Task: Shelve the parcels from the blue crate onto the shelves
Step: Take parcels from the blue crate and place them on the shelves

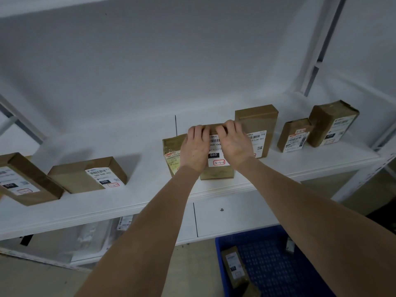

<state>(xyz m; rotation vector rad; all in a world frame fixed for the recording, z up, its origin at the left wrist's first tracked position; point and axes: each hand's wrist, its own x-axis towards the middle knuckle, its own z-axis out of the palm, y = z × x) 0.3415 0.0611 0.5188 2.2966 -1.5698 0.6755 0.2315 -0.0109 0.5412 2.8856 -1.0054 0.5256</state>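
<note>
Gripped at its top by left hand and right hand, fingers curled, the 3-3-6 parcel is stood on the shelf; neighbouring parcels are shelved alongside, another parcel is left below in the blue crate

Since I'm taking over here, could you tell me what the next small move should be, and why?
Probably release the parcel: left hand and right hand grip its top edge, yet it seems to stand on the shelf, and the blue crate holds more.

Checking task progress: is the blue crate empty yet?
Not empty: a brown labelled parcel lies inside the blue crate by its left wall. A small item farther right is too blurred to identify.
</note>
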